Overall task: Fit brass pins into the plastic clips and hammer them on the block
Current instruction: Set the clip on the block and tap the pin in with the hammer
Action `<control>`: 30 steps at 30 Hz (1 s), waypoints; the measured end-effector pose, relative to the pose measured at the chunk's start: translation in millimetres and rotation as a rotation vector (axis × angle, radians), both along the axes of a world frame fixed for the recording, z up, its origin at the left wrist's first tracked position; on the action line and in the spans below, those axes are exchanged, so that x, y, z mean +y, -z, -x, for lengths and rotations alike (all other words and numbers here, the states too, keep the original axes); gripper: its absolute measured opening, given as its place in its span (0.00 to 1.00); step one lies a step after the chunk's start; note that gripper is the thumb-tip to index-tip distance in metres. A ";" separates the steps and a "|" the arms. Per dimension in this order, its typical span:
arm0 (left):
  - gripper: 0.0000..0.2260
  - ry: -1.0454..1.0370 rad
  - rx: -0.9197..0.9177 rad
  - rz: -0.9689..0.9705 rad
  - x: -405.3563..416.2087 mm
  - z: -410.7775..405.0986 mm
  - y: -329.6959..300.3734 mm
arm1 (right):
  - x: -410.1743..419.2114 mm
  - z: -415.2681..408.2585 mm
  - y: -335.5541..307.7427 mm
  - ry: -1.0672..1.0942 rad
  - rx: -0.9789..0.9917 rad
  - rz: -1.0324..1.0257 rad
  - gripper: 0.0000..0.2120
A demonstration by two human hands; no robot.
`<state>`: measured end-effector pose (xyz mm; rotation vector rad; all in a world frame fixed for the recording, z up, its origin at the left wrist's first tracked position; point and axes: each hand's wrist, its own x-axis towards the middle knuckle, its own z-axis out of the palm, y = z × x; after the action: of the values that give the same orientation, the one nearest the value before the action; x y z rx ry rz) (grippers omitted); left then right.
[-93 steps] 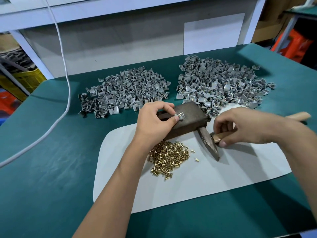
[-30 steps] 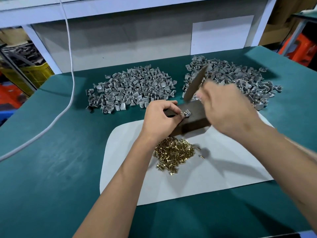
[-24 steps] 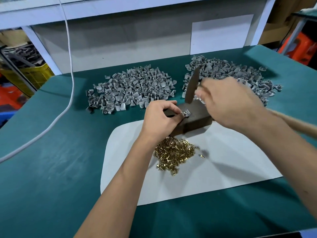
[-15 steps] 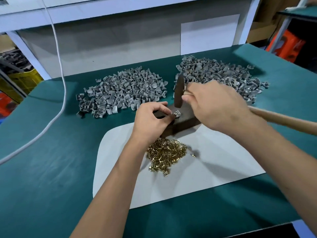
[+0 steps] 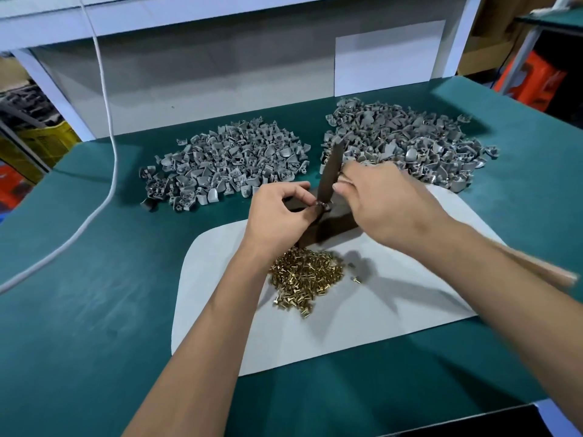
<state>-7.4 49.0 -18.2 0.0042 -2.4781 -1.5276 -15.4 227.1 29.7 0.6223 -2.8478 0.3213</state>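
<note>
Green bench [image 5: 94,310]: dark hammer head [image 5: 329,175] meets pinched grey clip [image 5: 322,205].

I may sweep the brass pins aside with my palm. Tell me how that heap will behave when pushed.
The brass pins lie in a loose heap, so they would likely scatter rather than slide together. One stray pin already sits apart on the smooth white sheet. Their small round shanks look apt to roll.
</note>
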 end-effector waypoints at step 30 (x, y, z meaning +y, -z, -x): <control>0.09 0.051 -0.024 -0.178 -0.7 0.2 0.2 | 82.9 25.2 0.6 -0.241 -0.449 -0.047 0.09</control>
<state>-7.7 48.3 -18.4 -0.0106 -2.3685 -1.7748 -40.6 310.0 29.1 1.0211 -3.2115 0.4893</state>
